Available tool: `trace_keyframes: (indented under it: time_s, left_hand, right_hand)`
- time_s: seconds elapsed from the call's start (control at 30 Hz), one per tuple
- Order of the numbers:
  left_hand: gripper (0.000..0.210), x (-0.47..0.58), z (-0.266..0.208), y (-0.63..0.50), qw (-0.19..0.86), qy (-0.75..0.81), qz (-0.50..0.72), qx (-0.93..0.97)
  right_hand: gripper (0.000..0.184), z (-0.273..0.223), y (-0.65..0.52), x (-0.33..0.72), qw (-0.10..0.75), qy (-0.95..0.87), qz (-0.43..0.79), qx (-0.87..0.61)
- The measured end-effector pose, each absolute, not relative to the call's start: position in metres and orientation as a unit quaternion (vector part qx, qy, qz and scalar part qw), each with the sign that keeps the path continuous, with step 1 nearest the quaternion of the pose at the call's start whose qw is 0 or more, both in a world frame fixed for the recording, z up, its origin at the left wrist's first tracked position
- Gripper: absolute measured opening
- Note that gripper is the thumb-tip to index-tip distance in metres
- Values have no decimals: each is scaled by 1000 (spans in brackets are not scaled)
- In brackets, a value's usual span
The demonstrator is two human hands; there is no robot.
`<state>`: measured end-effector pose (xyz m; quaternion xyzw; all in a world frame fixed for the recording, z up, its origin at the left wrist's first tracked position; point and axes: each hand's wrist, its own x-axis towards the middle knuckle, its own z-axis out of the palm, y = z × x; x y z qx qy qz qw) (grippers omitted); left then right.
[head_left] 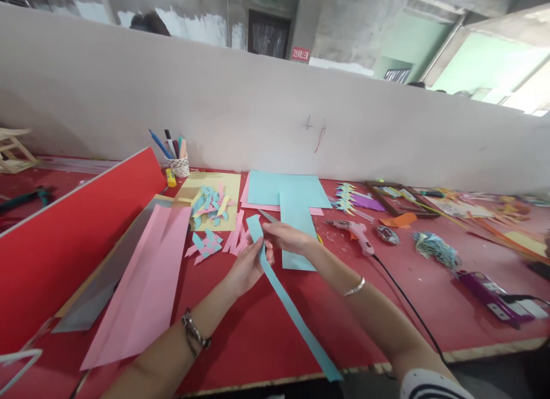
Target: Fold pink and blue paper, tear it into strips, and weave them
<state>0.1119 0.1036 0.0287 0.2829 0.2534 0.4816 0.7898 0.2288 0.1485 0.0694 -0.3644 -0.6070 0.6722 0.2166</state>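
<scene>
My left hand (251, 264) is closed on a long light-blue paper strip (292, 310), which hangs diagonally down past the table's front edge. Its short upper end stands above my fingers. My right hand (286, 237) is beside it, fingers curled round what look like scissors (268, 216); only a grey pointed blade shows, and the handles are hidden. Behind my right hand lies a wide light-blue paper piece (297, 216), overlapping light-blue sheets (275, 187). Pink paper strips (234, 236) and a woven pink-and-blue paper piece (207, 247) lie left of my hands.
Folded pink paper (150, 284) lies beside a red board (86, 238). Cut paper bits (211, 204) rest on yellow paper (230, 184). A pen cup (179, 167) stands by the partition (258, 113). Rightward are a pink glue gun (356, 233), its cord, and a purple power strip (494, 299).
</scene>
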Motion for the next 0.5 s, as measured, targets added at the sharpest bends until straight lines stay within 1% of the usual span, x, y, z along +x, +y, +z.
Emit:
trace_keyframes:
  time_s: [0.1,0.23,0.37,0.5]
  left_hand:
    - [40,118,29,99,796,248,471,289]
    - [41,120,26,95,798,255,450,310]
    - [34,118,29,91,797,269,398,365]
    - [21,114,47,80,789,267,322,450]
  right_hand:
    - [33,60,127,233,243,-567,689,-381]
    - [26,58,115,232,291,-554,661,-415]
    - [25,74,105,232,390,-514,634,-427]
    - [21,94,88,241,470,-496,601,-415]
